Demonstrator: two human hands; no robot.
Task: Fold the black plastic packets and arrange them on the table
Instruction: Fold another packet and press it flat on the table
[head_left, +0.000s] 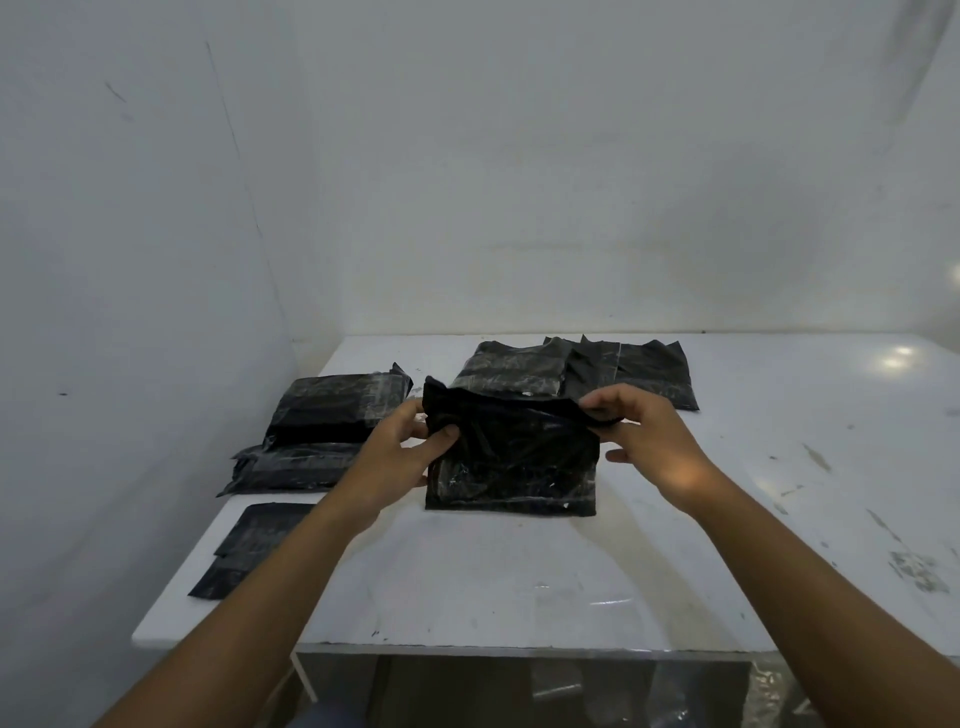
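A black plastic packet stands on its lower edge in the middle of the white table, its top flap bent over. My left hand grips its upper left corner, thumb on the front. My right hand pinches its upper right corner. A stack of black packets lies at the left. Flat black packets lie side by side at the back, partly hidden behind the held one. Two more flat packets lie at the left front edge.
White walls close in the table at the back and left. The table's front edge runs just below my forearms, with clear plastic items under it. Scuffed bare tabletop spreads to the right.
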